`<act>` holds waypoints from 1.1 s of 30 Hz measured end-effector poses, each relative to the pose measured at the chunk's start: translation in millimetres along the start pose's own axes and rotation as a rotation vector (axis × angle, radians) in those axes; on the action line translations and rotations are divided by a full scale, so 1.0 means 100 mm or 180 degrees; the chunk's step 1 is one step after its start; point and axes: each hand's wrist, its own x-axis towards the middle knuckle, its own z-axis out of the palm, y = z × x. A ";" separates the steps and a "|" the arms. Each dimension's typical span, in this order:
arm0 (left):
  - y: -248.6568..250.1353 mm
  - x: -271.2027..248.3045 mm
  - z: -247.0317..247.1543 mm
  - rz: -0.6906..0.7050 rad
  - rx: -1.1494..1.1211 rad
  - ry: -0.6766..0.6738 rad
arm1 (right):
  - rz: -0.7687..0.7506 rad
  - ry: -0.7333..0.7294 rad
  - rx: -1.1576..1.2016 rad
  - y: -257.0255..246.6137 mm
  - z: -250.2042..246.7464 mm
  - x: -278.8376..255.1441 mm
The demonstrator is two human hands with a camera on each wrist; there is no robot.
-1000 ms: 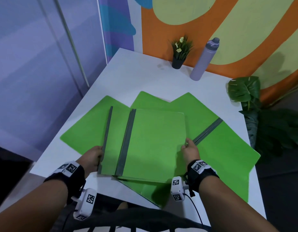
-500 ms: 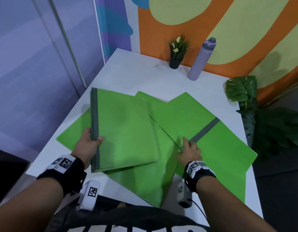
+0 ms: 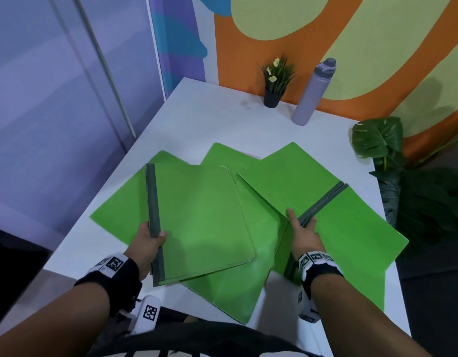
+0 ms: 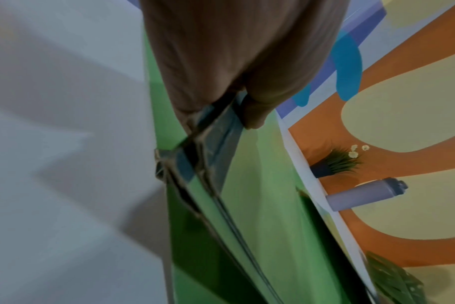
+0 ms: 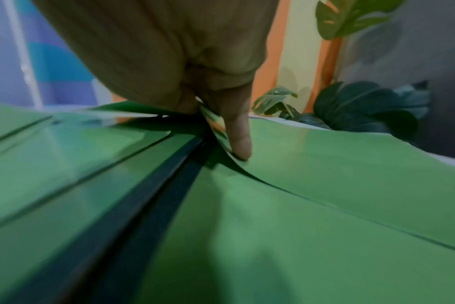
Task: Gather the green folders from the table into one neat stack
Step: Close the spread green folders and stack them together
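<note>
My left hand point(image 3: 156, 235) grips a stack of closed green folders point(image 3: 202, 217) by its grey spine point(image 4: 213, 127) and holds it over the left of the white table point(image 3: 197, 119). More green folders lie spread beneath: one at the left point(image 3: 114, 215), one at the front point(image 3: 222, 292), one behind point(image 3: 222, 153). My right hand point(image 3: 300, 222) pinches an open green folder point(image 3: 351, 240) at the near end of its grey spine point(image 3: 323, 199). That folder's left cover point(image 3: 287, 181) stands raised off the table. A finger point(image 5: 239, 139) presses on the cover by the spine.
A small potted plant point(image 3: 275, 81) and a lilac bottle point(image 3: 313, 94) stand at the table's far edge against the painted wall. A large leafy plant point(image 3: 377, 140) sits off the right edge. The table's left edge drops to the floor.
My right hand let go of the stack and moved right to the open folder's spine, whose left cover has risen. My left hand swung the stack to the left.
</note>
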 end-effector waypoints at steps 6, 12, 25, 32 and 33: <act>-0.04 0.07 0.06 -0.0153 0.0051 0.0102 | -0.0188 0.1583 0.0969 -0.26 -0.55 -0.13; 0.04 0.11 0.07 -0.0060 -0.0021 0.0266 | -0.1414 0.2344 0.0853 -0.70 -0.81 -0.37; 0.10 0.10 0.01 -0.0647 -0.1158 -0.0497 | -0.3735 0.0675 -0.0891 -1.26 0.13 -0.95; 0.11 0.06 0.13 -0.0285 -0.0276 -0.0086 | -0.3321 -0.0129 -0.0300 -1.03 0.30 -0.75; 0.12 0.06 0.13 -0.0239 -0.0235 -0.0124 | -0.2862 -0.0069 -0.0078 -0.98 0.25 -0.66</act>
